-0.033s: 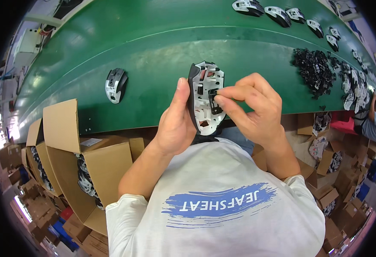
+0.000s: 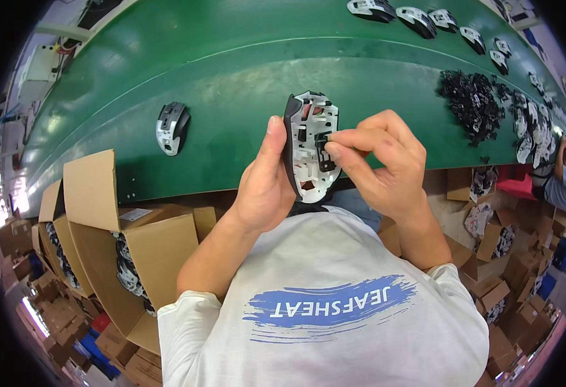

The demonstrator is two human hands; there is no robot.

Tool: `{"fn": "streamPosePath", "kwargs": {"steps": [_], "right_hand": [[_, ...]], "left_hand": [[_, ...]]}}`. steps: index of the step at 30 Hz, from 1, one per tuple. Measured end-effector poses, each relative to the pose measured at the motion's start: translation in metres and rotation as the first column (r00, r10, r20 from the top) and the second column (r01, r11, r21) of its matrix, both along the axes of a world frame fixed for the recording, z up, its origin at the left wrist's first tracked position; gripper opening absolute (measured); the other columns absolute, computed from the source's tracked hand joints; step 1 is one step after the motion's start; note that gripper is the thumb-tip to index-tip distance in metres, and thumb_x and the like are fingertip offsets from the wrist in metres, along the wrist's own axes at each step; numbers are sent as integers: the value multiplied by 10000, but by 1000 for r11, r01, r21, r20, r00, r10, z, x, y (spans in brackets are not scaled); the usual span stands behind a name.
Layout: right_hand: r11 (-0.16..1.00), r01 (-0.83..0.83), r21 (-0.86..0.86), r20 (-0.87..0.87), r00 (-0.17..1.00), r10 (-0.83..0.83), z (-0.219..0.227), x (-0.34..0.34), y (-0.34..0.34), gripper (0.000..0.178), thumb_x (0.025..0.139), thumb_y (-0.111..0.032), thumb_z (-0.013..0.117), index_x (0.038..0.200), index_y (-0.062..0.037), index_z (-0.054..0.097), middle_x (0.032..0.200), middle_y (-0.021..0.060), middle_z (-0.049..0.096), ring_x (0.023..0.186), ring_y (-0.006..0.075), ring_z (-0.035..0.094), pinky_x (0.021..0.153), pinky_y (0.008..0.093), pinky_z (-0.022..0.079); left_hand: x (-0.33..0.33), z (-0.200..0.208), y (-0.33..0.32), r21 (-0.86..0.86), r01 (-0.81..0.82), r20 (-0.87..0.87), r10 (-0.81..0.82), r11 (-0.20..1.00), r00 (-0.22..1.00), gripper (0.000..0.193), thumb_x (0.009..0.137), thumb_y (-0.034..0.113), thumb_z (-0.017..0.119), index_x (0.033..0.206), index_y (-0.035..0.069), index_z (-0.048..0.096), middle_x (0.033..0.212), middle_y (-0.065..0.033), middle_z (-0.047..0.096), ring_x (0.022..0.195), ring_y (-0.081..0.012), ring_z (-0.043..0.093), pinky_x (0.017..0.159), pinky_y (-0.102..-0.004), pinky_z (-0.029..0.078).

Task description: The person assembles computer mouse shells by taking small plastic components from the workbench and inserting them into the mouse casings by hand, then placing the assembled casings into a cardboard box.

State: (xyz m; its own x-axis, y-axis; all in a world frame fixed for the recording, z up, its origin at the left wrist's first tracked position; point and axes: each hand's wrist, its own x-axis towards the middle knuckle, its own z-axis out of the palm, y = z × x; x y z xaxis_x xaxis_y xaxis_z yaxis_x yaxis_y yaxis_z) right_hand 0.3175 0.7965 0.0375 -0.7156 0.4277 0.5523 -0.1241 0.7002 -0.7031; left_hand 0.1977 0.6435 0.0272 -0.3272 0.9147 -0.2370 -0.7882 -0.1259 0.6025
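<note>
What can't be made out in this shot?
All in the head view:
Pinched edge of the black part: covered by the right hand.
Most fingers of the left hand: behind the shell.
Single pieces in the black heap: too small, overlapping.
Co-worker: partly cut off by the fisheye rim.

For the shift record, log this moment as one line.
left hand: holding mouse shell, inside facing camera | right hand: fingers closed on black part in shell | black-part pile: on green table
</note>
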Motion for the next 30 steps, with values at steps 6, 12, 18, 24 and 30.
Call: {"fn": "streamPosePath", "kwargs": {"steps": [6, 12, 18, 24, 30], "right_hand": [[986, 75, 151, -48, 996, -69, -6, 14, 4, 231, 755, -98, 929, 950, -123, 806, 813, -12, 688, 681, 157, 611, 656, 306, 425], [976, 61, 208, 47, 996, -72, 7, 28, 10, 236, 734, -103, 923, 929, -112, 790, 806, -10, 677, 684, 174, 619, 677, 333, 458], [950, 40, 309, -9, 999, -40, 0, 23, 10, 216, 737, -98, 912, 899, -110, 770, 807, -4, 665, 691, 186, 628, 707, 348, 504], [963, -40, 268, 166, 986, -5, 6, 28, 7, 176, 758, -84, 885, 871, -102, 751, 812, -4, 628, 715, 192, 648, 698, 349, 518], [985, 57, 160, 119, 990, -77, 2, 30, 3, 182, 755, -62, 874, 884, -97, 750, 812, 5, 635, 676, 185, 641, 603, 330, 506]], "left_hand": [[15, 2, 6, 23, 90, 116, -92, 996, 989, 685, 1168, 575, 265, 1626, 96, 436, 1565, -84, 561, 1429, -228, 556, 1203, -426, 459], [20, 6, 11, -14, 108, 32, -107, 994, 994, 684, 1172, 562, 250, 1639, 88, 411, 1573, -82, 552, 1428, -221, 555, 1205, -427, 453], [24, 9, 8, -40, 35, 98, -31, 999, 995, 622, 1175, 555, 294, 1516, 84, 515, 1408, -55, 638, 1284, -162, 615, 1120, -375, 489], [25, -18, -3, 212, 108, 191, -150, 971, 970, 633, 1187, 511, 249, 1624, 90, 428, 1525, -60, 586, 1368, -195, 584, 1150, -414, 479], [31, 5, 7, -150, 92, -161, -116, 984, 980, 588, 1197, 467, 268, 1594, 73, 452, 1517, -83, 586, 1394, -196, 560, 1187, -405, 443]]}}
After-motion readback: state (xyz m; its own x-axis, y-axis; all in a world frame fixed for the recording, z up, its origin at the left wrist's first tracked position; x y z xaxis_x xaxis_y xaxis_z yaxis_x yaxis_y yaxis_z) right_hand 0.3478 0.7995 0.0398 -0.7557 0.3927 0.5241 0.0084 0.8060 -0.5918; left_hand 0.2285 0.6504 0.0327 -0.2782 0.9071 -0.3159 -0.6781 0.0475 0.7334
